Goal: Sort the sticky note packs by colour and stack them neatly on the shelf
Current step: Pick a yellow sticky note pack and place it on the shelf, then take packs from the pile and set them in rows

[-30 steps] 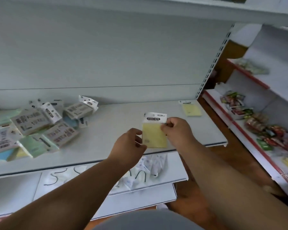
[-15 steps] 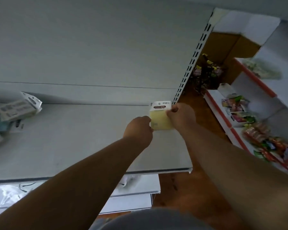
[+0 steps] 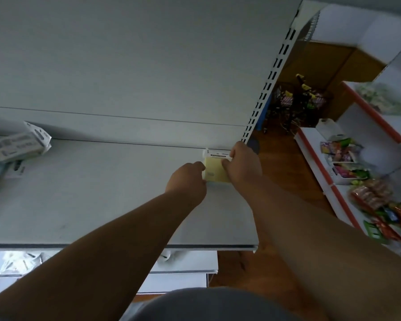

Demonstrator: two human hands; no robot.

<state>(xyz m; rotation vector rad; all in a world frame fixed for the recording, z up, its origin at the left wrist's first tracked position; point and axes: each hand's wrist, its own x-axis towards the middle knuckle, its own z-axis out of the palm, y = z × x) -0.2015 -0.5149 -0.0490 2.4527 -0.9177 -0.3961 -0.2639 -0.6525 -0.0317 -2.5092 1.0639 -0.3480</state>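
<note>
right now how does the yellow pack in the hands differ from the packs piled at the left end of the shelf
The yellow pack lies face up, square to the back panel at the shelf's right end, gripped by the left hand and right hand. The piled packs lie untouched, overlapping at odd angles, some showing printed barcode backs. The yellow pack is alone; the piled packs are several. Both have white header cards.

Materials you see
Your shelf looks matt painted metal; the yellow pack papery; lower-right floor glossy wood
</note>
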